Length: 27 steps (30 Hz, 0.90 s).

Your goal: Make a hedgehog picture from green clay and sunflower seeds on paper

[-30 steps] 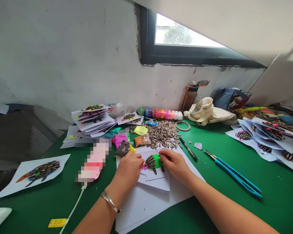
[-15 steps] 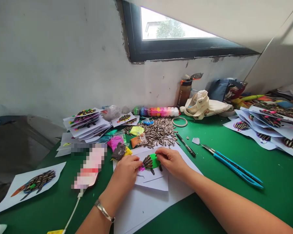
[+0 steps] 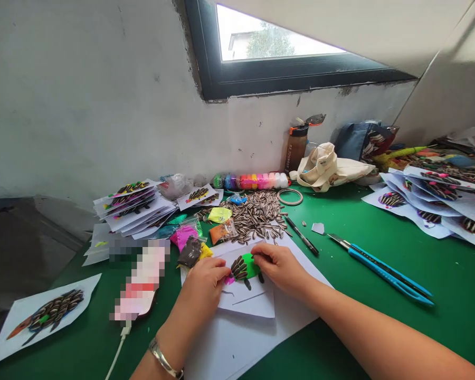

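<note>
Green patch (image 3: 253, 266) lies between half-curled hands (image 3: 206, 281) (image 3: 283, 267), grip unclear; tabletop (image 3: 337, 270) separates cutter (image 3: 383, 270) from lower paper's edge (image 3: 293, 323).

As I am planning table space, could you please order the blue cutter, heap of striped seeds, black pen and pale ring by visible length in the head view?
1. Blue cutter, though it lies nearer the camera
2. Heap of striped seeds, at its widest
3. Black pen
4. Pale ring, taken across
</note>
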Tool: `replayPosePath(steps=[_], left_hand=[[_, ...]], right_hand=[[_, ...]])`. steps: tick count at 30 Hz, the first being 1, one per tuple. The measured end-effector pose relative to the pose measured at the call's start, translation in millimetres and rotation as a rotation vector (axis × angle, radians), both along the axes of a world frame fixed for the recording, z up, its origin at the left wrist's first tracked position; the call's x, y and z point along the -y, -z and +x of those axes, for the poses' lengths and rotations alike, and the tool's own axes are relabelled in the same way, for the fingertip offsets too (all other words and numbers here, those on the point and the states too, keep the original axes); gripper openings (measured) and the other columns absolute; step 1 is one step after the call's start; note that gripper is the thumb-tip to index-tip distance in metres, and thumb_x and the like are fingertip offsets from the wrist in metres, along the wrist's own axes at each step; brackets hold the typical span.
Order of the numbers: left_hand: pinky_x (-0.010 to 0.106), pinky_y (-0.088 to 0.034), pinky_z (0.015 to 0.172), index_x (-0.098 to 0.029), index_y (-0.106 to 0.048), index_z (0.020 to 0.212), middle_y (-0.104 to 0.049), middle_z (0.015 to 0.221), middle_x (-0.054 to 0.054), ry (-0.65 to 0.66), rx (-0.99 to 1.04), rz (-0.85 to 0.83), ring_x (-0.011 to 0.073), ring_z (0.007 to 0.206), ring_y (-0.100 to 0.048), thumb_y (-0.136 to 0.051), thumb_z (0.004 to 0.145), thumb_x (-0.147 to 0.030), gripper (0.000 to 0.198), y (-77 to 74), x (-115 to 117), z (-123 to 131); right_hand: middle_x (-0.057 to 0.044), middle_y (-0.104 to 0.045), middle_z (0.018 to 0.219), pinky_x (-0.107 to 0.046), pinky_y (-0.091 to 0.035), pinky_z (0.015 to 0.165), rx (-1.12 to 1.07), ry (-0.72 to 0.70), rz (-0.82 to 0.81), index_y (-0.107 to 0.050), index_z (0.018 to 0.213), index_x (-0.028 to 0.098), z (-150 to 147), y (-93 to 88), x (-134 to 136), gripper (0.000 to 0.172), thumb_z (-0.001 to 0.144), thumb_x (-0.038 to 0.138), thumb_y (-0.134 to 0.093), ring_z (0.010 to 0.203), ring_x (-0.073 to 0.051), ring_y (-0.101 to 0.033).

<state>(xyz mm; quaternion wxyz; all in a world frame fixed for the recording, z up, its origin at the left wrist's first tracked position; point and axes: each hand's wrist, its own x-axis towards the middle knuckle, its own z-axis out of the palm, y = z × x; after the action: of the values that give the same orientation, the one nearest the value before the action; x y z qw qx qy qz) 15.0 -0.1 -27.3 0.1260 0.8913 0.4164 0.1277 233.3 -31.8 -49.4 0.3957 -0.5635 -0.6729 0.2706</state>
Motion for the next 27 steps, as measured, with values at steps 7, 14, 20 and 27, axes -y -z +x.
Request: replayPosePath(steps=[7,14,20,27], left_hand=[[0.043,-0.050,0.097,-0.022,-0.073,0.107,-0.072,0.111,0.007,-0.046,0.052,-0.001,0.0239,0.105,-0.063,-0.050,0.087,-0.015,0.031,2.2,-0.1,-2.1],[0.041,-0.049,0.097,-0.019,-0.074,0.101,-0.071,0.111,0.010,-0.070,0.003,0.011,0.0250,0.107,-0.063,-0.050,0.089,-0.020,0.026,0.2,1.1,-1.6],[0.042,-0.048,0.098,-0.016,-0.074,0.089,-0.072,0.107,0.010,-0.100,0.000,-0.003,0.0253,0.105,-0.063,-0.053,0.087,-0.017,0.022,-4.7,3.5,1.2],[0.043,-0.048,0.098,-0.016,-0.075,0.091,-0.073,0.105,0.009,-0.065,-0.005,-0.006,0.0247,0.101,-0.063,-0.050,0.089,-0.015,0.025,-6.3,5.9,3.8]], right_hand=[[0.002,-0.065,0.073,-0.022,-0.043,0.062,-0.014,-0.014,0.011,-0.068,0.086,0.022,0.0,-0.4,-0.6,0.020,0.084,0.015,-0.049,0.066,-0.013,-0.058],[0.002,-0.064,0.072,-0.022,-0.042,0.061,-0.005,-0.011,0.005,-0.068,0.086,0.022,0.2,0.4,-0.5,0.019,0.085,0.017,-0.049,0.065,-0.013,-0.057],[0.001,-0.066,0.076,-0.023,-0.042,0.064,0.028,-0.028,0.011,-0.068,0.087,0.022,1.0,-0.4,-0.4,0.019,0.085,0.015,-0.049,0.068,-0.013,-0.058],[0.002,-0.066,0.075,-0.022,-0.042,0.063,0.013,-0.026,0.004,-0.068,0.087,0.021,0.0,0.4,0.6,0.019,0.085,0.015,-0.050,0.067,-0.012,-0.057]])
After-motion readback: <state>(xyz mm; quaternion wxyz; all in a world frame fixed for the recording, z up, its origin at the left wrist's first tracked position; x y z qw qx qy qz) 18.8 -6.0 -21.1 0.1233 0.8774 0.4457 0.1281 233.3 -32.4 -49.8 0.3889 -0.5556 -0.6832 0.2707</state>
